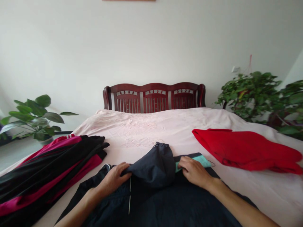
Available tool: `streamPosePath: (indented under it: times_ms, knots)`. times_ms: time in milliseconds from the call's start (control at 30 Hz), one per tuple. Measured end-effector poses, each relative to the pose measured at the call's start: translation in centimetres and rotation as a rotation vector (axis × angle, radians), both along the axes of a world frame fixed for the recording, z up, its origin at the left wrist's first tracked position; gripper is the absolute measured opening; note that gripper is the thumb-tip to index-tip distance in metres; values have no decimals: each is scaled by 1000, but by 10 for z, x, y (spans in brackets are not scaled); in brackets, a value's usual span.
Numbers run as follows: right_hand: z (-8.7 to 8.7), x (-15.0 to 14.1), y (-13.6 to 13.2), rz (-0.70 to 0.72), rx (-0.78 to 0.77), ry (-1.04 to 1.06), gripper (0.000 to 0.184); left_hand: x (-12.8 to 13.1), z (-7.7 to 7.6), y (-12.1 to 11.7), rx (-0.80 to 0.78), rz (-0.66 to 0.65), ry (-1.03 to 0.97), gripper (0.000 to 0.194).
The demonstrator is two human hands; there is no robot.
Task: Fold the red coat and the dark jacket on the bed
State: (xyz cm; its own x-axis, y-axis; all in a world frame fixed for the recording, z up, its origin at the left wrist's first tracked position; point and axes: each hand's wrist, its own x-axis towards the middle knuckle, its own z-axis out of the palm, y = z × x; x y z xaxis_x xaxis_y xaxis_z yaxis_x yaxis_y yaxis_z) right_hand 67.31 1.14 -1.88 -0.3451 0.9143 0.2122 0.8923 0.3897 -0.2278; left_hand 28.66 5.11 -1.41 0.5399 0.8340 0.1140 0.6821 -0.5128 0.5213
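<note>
While the left hand (115, 176) pinches the folded-up part of a dark navy garment (153, 167), thumb below, fingers above, the right hand (194, 171) has its fingers curled at the turquoise panel (204, 161); whether it grips cannot be told. Hands apart, raised cloth between them. Garment at the near edge of the bed (146, 129), middle. Black-and-magenta clothes (44, 176) along the left edge; red garment (246, 149) toward the right edge. Dark red wooden headboard (155, 97) beyond the far edge.
</note>
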Motion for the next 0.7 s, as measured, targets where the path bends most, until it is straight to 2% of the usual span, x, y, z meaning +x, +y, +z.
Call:
streamPosePath:
  times_ms: [67,133,200,267,300,367,433,567,700]
  knots:
    - [-1,3,-1,16,-120,89,34,-6,0,-9,-4,-68,49,7]
    - [-3,7,6,-48,-284,252,31,-11,1,-18,21,-132,126,6]
    - [-3,10,20,-246,-379,530,26,-14,4,-24,53,-173,186,16]
    - [-1,9,39,-435,-386,779,21,-17,10,-26,80,-195,219,27]
    - [0,7,51,-481,-372,855,20,-19,13,-25,96,-201,237,35]
    - [3,0,74,-481,-349,900,22,-24,19,-21,139,-201,290,51]
    - [4,-10,97,-471,-357,893,25,-31,22,-16,185,-186,348,58]
    - [0,-37,128,-473,-417,908,33,-43,18,-8,226,-147,405,44]
    - [1,-66,135,-399,-450,985,33,-49,11,-8,231,-81,441,29]
